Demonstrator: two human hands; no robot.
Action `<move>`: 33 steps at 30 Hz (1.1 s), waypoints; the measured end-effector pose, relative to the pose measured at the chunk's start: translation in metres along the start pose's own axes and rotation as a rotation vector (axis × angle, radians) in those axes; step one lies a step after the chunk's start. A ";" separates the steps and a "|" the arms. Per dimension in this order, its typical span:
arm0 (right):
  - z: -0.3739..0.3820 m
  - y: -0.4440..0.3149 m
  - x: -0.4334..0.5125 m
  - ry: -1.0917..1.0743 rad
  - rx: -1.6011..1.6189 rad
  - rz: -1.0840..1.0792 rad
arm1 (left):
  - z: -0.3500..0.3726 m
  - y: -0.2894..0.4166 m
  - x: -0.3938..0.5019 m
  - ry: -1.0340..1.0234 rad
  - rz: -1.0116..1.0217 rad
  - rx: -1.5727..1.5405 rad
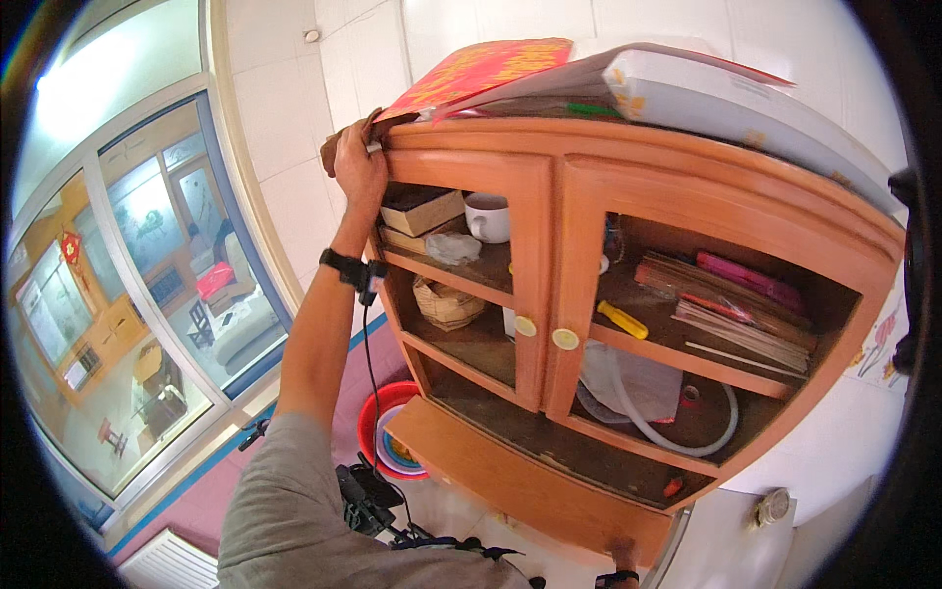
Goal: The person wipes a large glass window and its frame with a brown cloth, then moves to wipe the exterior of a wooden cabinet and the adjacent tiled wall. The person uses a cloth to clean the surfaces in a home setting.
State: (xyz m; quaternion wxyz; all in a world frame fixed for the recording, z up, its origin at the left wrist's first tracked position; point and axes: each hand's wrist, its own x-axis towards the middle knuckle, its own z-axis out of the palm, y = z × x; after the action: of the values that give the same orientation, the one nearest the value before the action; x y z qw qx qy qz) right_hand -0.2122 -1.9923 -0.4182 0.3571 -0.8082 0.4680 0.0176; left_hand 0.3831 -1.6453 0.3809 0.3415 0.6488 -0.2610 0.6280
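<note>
My left hand (360, 166) grips a brown cloth (333, 153) at the upper left corner of a wooden cabinet (471, 136). Dark fabric also shows above the fingers. Low in the picture, my right hand (624, 551) is blurred at the outer edge of the cabinet's lowered wooden flap (515, 478). Its fingers cannot be made out. Two framed doors with pale round knobs, a left knob (525, 326) and a right knob (565, 339), are closed above the flap. Beside my left hand, a red sheet with yellow writing (478, 70) lies on the cabinet top.
Behind the doors are a white mug (487, 218), a woven basket (446, 303), a yellow-handled tool (622, 319) and a pale hose (640, 423). A long wrapped package (736, 110) lies on top. Nested basins (383, 420) stand below left, near a sliding glass door (96, 221).
</note>
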 end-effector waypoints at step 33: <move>-0.022 -0.011 -0.033 0.073 -0.086 -0.023 | -0.012 0.536 -0.096 -0.066 0.553 -0.755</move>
State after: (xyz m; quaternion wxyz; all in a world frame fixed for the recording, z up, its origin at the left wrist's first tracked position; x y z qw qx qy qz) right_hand -0.2286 -1.9774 -0.3835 0.3047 -0.8282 0.4703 0.0041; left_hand -0.0430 -1.9825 0.3473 0.3650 0.4046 -0.6451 0.5356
